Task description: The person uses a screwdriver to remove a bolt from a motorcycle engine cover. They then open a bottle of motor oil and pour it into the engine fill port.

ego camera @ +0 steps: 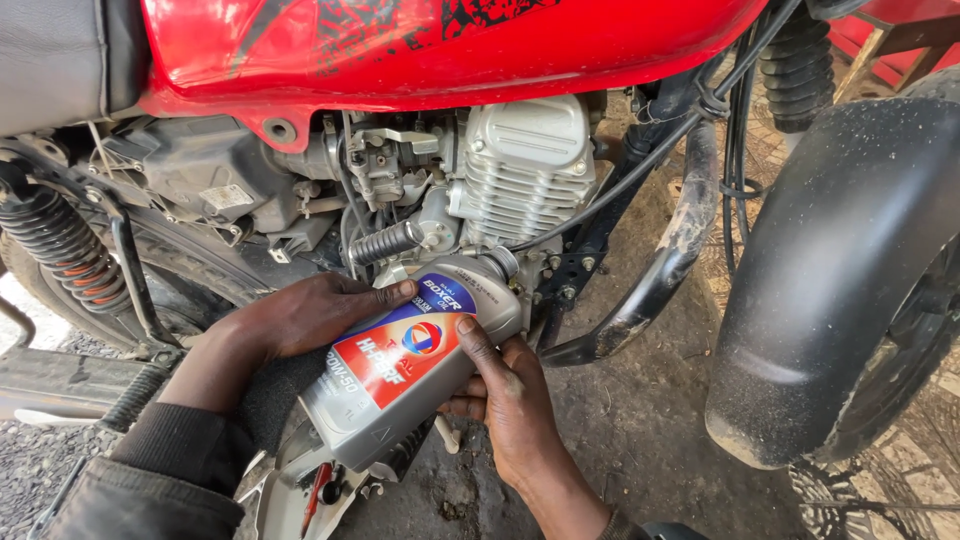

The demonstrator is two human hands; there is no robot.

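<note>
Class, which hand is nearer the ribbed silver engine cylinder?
Left. The left hand grips the grey oil bottle just below the ribbed silver engine cylinder; the right hand holds it lower.

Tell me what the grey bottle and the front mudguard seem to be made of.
Bottle: probably plastic, smooth matte grey with moulded edges and a glossy label. Front mudguard: looks like black plastic, though painted metal is possible; dull and dusty, with mud specks.
</note>
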